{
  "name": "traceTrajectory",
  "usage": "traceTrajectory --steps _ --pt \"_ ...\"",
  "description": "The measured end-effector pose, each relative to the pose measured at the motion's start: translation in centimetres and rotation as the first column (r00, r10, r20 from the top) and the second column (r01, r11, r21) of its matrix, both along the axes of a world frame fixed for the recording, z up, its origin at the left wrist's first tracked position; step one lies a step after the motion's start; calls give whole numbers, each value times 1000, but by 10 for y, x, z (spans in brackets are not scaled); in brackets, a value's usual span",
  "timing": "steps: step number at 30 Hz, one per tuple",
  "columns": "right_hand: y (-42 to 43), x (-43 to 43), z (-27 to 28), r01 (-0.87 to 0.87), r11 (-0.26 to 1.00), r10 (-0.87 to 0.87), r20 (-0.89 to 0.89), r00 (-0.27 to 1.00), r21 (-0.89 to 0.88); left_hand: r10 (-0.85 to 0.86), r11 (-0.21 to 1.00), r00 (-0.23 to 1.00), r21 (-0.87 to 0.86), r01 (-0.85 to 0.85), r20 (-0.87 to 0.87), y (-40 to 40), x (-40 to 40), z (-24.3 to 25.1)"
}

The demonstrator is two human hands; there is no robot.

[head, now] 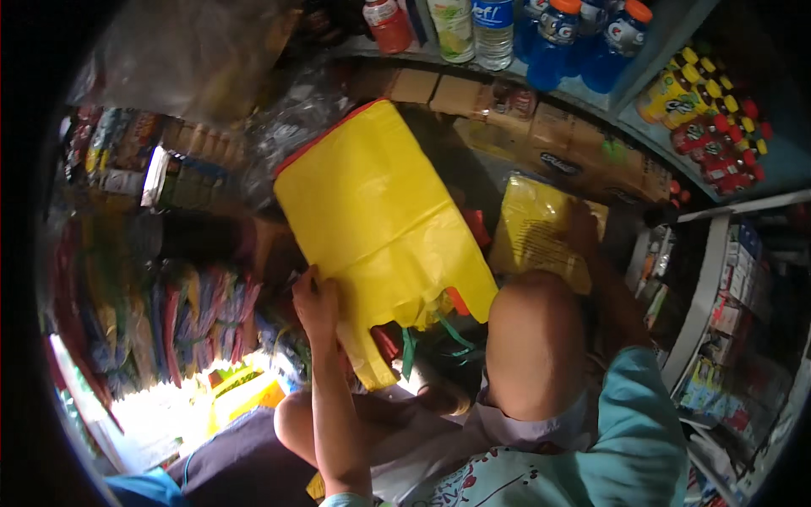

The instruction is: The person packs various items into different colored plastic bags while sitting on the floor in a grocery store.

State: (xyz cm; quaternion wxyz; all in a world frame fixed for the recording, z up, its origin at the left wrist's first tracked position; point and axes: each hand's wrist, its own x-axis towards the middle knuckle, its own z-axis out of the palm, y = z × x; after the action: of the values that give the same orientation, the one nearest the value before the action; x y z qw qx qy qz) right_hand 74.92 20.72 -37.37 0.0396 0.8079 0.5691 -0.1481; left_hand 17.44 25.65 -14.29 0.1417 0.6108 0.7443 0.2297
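Observation:
A yellow plastic carrier bag [380, 222] lies spread before me, its handle end towards my body and a red edge showing at its far end. My left hand [315, 303] holds or pinches the left edge of this bag near the handles. To the right, beyond my raised knee, a yellow packet [535, 228] in clear plastic, bearing print, lies flat. My right hand [580, 228] reaches onto that packet; it is in shadow and its fingers are hard to make out. A green ribbon [408, 352] hangs below the bag's handles.
Cardboard boxes [564, 146] line the far side under a shelf with blue sports drink bottles [548, 60]. Bundles of folded bags [203, 317] stand at left, near a brightly lit patch. A white-framed rack [697, 304] with small packets stands at right.

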Motion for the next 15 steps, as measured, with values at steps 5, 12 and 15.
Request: traceTrajectory --steps 5,12,15 --pt "6 68 -31 -99 926 190 -225 956 364 1 991 997 132 10 -81 -27 4 27" --pt "14 30 11 -106 994 107 -89 990 9 107 993 993 43 -109 49 -119 -1 89" --pt "11 46 34 -84 996 84 -13 996 -20 95 995 981 4 -97 167 -140 3 108"
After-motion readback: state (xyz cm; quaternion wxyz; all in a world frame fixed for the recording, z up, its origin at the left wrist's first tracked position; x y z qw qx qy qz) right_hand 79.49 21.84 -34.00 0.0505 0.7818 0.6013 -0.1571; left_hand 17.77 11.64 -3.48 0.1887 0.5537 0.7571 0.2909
